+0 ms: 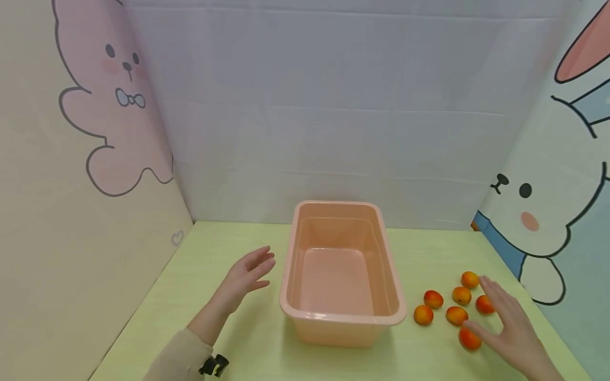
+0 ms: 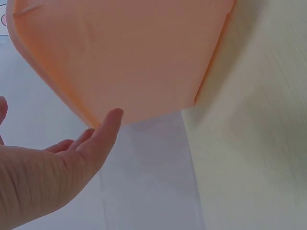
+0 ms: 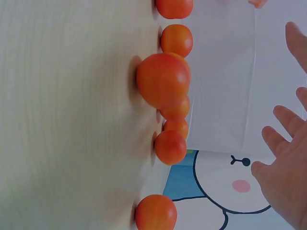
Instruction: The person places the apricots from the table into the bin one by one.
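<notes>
A pink plastic basin (image 1: 335, 320) stands on the table with nothing inside it. Left of it my left hand (image 1: 245, 275) hovers, fingers loosely extended and holding nothing; in the left wrist view the same hand (image 2: 72, 165) is near the basin's outer side (image 2: 139, 62). Several small orange-red fruits (image 1: 457, 316), of a kind I cannot tell, lie loosely grouped to the right of the basin. Over their right side is my right hand (image 1: 512, 328), fingers spread and empty. The right wrist view has this hand (image 3: 288, 177) apart from the nearest fruit (image 3: 163, 80).
The pale yellow-green table (image 1: 229, 338) is enclosed by a white sheet (image 1: 333, 106) behind and printed panels at both sides. A pink cartoon animal (image 1: 119, 132) marks the left panel, a white one (image 1: 534, 227) the right. A black clip-like piece (image 1: 213, 365) sits at my left cuff.
</notes>
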Demonstrator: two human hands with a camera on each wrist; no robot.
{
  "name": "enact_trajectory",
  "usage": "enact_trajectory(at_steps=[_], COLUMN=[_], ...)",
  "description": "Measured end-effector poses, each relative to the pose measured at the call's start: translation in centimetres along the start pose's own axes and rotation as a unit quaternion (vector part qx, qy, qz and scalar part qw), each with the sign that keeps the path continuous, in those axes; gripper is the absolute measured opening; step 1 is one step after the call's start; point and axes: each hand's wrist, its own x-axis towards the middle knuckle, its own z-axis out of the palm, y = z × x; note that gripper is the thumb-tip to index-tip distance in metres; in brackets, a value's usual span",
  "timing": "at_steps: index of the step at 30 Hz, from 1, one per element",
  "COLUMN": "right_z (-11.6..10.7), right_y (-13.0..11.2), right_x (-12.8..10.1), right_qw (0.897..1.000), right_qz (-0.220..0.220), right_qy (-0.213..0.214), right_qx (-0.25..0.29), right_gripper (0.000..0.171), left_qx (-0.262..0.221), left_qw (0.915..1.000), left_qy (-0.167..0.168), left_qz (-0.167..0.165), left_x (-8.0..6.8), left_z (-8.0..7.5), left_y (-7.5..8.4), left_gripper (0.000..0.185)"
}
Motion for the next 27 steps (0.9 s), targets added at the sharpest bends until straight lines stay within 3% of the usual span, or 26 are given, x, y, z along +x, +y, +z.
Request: enact_trajectory(at_steps=[6, 8, 17, 20, 24, 27], right_z=[-0.5, -0.7, -1.9, -2.2, -2.6, -2.9], right_y=[1.9, 2.3, 3.8, 4.4, 5.2, 5.9], right_x=[-1.1, -1.5, -1.8, -1.9, -1.8, -1.9], right_qw=[1.0, 1.0, 0.992, 0.984, 0.965, 0.954], right_qz=[-0.009, 0.008, 0.109, 0.154, 0.228, 0.257], right_qy=[0.024, 0.025, -0.011, -0.033, -0.074, -0.096], right_qx=[0.018, 0.017, 0.061, 0.085, 0.111, 0.123], right_gripper=[0.108, 0.108, 0.094, 0.092, 0.096, 0.1], left_qx=[-0.097, -0.117, -0.106, -0.103, -0.109, -0.11], left_qw=[0.9921, 0.9876, 0.9835, 0.9826, 0.9814, 0.9811], left_qy=[-0.071, -0.094, -0.129, -0.137, -0.139, -0.138], left_qz=[-0.037, -0.046, -0.07, -0.071, -0.075, -0.078], left_x=[0.8, 1.0, 1.9, 2.2, 2.4, 2.4], left_z=[0.0, 0.0, 0.1, 0.2, 0.3, 0.3], left_y=[0.2, 0.3, 0.6, 0.7, 0.7, 0.7], left_gripper=[0.066, 0.068, 0.073, 0.074, 0.075, 0.078])
